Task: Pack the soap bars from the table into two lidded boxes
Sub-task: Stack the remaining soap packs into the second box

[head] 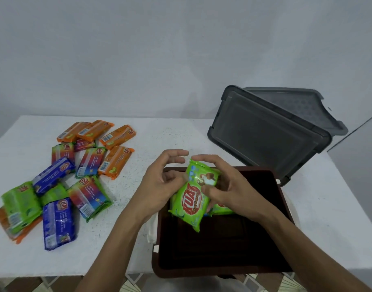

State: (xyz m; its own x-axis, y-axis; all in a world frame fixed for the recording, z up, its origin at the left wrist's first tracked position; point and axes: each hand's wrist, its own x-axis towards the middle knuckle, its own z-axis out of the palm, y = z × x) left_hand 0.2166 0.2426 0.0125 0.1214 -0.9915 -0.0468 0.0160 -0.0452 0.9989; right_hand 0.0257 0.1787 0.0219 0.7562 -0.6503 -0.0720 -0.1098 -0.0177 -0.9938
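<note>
A green wrapped soap bar (192, 199) is held tilted above the open dark brown box (218, 253). My right hand (227, 186) grips its upper right side with thumb and fingers. My left hand (161, 182) touches its left edge, with the upper fingers spread apart. Another green soap bar (223, 208) lies inside the box under my right hand. Several more soap bars (60, 178) in orange, blue, green and multicolour wrappers lie scattered on the left of the white table (128, 228).
A grey lid (265, 133) leans against a grey box (296, 106) at the back right of the table. The brown box hangs slightly over the table's front edge. A white object (152, 230) shows at the box's left side.
</note>
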